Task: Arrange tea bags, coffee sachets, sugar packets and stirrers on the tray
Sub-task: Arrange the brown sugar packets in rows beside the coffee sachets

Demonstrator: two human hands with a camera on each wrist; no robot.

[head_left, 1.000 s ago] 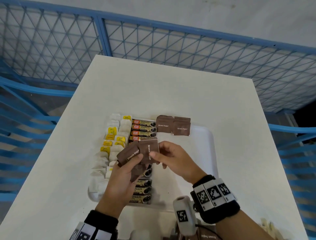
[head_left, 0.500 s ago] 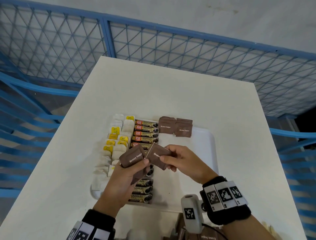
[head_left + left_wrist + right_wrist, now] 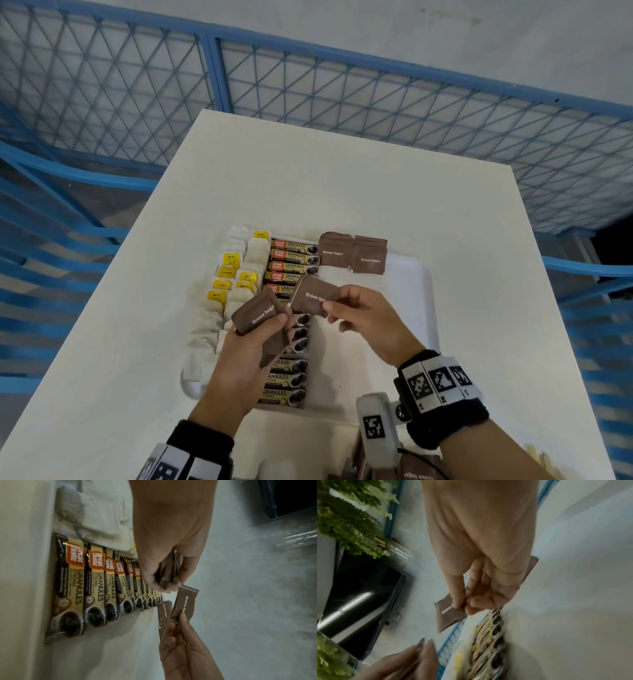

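Presently the right hand (image 3: 363,318) is pinching one brown sugar packet (image 3: 313,297) above the tray (image 3: 416,291), tilted, lettering running rightward; the left hand (image 3: 246,353) is gripping a packet stack (image 3: 255,313) angled up-right

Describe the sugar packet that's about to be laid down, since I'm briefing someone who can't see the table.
Start at the white tray on the table, with two small piles of brown sugar packets at its far edge. Above the tray's middle, the right hand pinches one brown packet by its edge. Unlike the bundle of packets gripped in the left hand, it is single and held flat, label up.
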